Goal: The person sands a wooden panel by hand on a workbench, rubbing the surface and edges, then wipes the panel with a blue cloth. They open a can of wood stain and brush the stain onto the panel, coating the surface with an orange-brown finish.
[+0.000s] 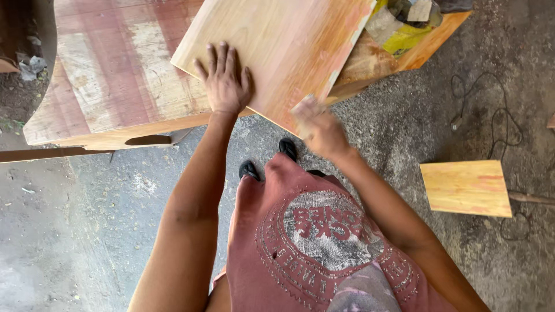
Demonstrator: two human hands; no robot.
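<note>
A light plywood panel [283, 43] lies tilted across a worn, red-stained wooden worktable [110, 75]. My left hand [224, 81] presses flat on the panel near its lower corner, fingers spread. My right hand [322, 130] is blurred and grips a small piece of sandpaper [305, 107] against the panel's lower right edge. My red printed shirt and dark shoes show below.
A small square plywood offcut [466, 188] lies on the concrete floor at the right, next to a dark cable [497, 124]. Rags and scraps [404, 23] sit on another board at the top right. Debris lies at the far left.
</note>
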